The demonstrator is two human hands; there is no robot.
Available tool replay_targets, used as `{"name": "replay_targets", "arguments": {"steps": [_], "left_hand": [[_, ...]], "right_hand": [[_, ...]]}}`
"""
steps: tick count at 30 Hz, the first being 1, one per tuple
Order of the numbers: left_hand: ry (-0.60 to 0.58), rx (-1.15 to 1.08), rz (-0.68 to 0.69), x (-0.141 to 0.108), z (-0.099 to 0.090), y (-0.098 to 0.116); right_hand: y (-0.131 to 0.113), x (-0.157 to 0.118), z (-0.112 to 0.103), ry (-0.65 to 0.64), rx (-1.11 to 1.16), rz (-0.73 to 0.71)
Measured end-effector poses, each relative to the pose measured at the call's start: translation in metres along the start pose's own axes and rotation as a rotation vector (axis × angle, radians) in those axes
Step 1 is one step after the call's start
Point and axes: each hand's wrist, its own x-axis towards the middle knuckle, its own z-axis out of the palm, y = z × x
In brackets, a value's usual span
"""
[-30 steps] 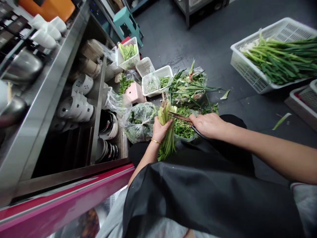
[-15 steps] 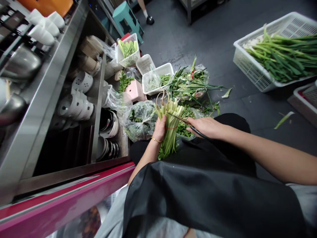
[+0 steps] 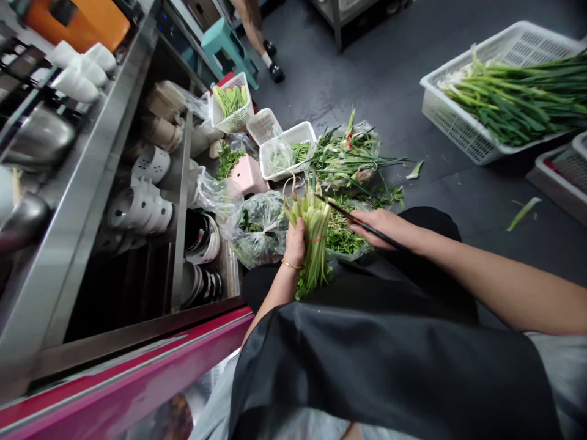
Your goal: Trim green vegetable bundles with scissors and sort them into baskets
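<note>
My left hand (image 3: 295, 241) is wrapped round a bunch of celery (image 3: 316, 244), pale cut stems upward and leaves down toward my lap. A red band (image 3: 315, 239) circles the stems, and a few thin brown roots stick up at the top. In my right hand (image 3: 378, 227) is a pair of dark scissors (image 3: 337, 208), the blades pointing at the upper right side of the stems. Beneath the hands, a bag of loose greens (image 3: 346, 235) lies open. A knotted clear bag of greens (image 3: 259, 229) sits left of the celery.
Beyond the hands lie a heap of green trimmings (image 3: 348, 156), a white tub (image 3: 287, 171) and a pink stool (image 3: 247, 174). A white crate of long green stalks (image 3: 477, 143) stands right. Steel shelving with bowls (image 3: 137, 211) runs along the left. A person's leg (image 3: 257, 36) shows far back.
The scissors have turned and their tips have moved slightly up. The celery stays in my left hand. More of the person's legs shows at the back, and the view has shifted a little.
</note>
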Motion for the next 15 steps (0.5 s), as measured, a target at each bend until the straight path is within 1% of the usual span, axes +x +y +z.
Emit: {"name": "replay_targets", "arguments": {"steps": [2, 3, 6, 8, 12, 15], "left_hand": [[0.024, 0.014, 0.015, 0.0, -0.001, 0.001], [0.034, 0.038, 0.03, -0.001, -0.001, 0.003], [0.054, 0.128, 0.092, -0.008, 0.004, 0.011], [0.046, 0.185, 0.127, -0.013, 0.009, 0.014], [0.001, 0.302, 0.151, -0.02, 0.016, 0.014], [-0.016, 0.314, 0.134, -0.02, 0.018, 0.012]], "right_hand": [[0.001, -0.004, -0.007, 0.014, 0.002, 0.013], [0.001, -0.004, -0.012, -0.012, -0.029, 0.016], [-0.002, -0.001, -0.027, -0.143, -0.139, 0.024], [-0.005, 0.003, -0.033, -0.193, -0.174, 0.058], [-0.011, 0.011, -0.033, -0.201, -0.203, 0.098], [-0.013, 0.014, -0.028, -0.172, -0.247, 0.114]]}}
